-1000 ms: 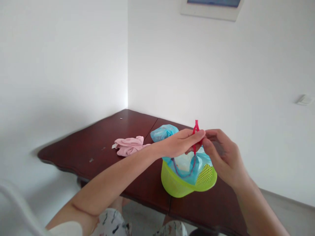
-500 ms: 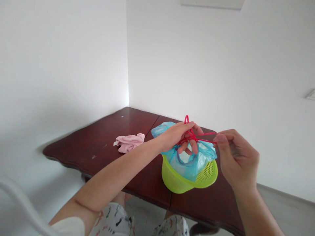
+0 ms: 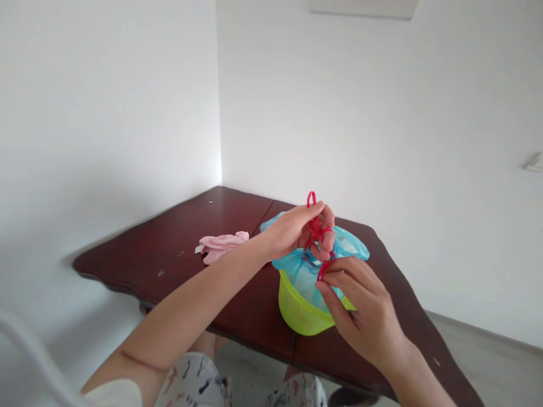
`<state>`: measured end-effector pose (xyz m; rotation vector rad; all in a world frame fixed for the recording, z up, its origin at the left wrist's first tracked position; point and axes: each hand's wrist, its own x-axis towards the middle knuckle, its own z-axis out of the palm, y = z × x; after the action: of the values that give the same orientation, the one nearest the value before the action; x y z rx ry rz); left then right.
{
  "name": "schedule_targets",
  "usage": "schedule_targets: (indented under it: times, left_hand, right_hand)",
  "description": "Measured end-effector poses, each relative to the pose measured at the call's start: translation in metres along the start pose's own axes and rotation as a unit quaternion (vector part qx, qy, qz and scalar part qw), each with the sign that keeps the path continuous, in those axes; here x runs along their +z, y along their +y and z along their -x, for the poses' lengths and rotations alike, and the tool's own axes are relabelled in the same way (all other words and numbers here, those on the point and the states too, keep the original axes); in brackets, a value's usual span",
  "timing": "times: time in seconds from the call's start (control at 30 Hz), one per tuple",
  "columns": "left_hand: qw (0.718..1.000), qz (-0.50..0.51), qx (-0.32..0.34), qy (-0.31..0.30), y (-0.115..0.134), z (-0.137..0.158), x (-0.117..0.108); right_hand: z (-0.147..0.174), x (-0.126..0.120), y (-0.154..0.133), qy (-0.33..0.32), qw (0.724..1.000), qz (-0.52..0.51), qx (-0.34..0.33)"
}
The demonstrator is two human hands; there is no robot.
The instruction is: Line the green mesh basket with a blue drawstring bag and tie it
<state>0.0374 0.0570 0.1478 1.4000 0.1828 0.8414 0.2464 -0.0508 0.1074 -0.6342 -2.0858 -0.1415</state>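
1. The left hand (image 3: pixel 307 233) pinches an upright loop of red drawstring (image 3: pixel 311 196); the right hand (image 3: pixel 365 305) pinches cord lower down, nearer the body.
2. The blue bag (image 3: pixel 304 282) sits in the green basket (image 3: pixel 297 314) — close to the bench's (image 3: pixel 244 308) front edge.
3. Best to pin the loop firmly and pull evenly — jerking might tear thin plastic.

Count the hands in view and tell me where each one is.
2: the left hand holds the red drawstring above the green basket; the right hand pinches that drawstring lower down.
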Motion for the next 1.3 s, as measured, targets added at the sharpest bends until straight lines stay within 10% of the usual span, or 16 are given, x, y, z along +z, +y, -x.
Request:
schedule_targets:
  times: [0.07, 0.13, 0.23, 0.3, 0.5, 0.73, 1.07, 1.17, 1.3]
  left_hand:
    - [0.979, -0.194, 0.061, 0.004, 0.016, 0.013, 0.014]
    - [0.899, -0.420, 0.123, -0.008, 0.031, 0.025, 0.028]
    - [0.751, -0.630, 0.196, 0.002, 0.045, 0.034, 0.037]
    - [0.718, -0.657, 0.225, 0.038, 0.045, 0.035, 0.036]
    - [0.821, -0.511, 0.256, -0.012, 0.028, 0.032, 0.030]
    - [0.871, -0.412, 0.266, -0.043, 0.015, 0.036, 0.037]
    - [0.920, -0.331, 0.159, 0.140, -0.055, 0.083, 0.021]
    - [0.882, -0.435, 0.049, 0.176, -0.051, 0.085, 0.016]
    - [0.752, -0.632, -0.071, 0.175, -0.041, 0.075, 0.016]
  right_hand:
    - [0.000, 0.000, 0.010, 0.106, 0.994, -0.011, 0.016]
    - [-0.002, -0.001, 0.020, 0.169, 0.981, -0.058, 0.070]
    - [-0.007, 0.002, 0.031, 0.110, 0.965, -0.144, 0.189]
    - [-0.010, 0.005, 0.033, 0.057, 0.950, -0.178, 0.251]
    - [-0.014, 0.018, 0.040, 0.025, 0.914, -0.289, 0.283]
    - [-0.011, 0.018, 0.062, 0.128, 0.896, -0.315, 0.285]
    - [0.005, 0.017, 0.124, 0.239, 0.885, -0.162, 0.365]
    - [0.009, 0.019, 0.120, 0.231, 0.885, -0.138, 0.381]
    - [0.007, 0.016, 0.104, 0.120, 0.891, -0.150, 0.411]
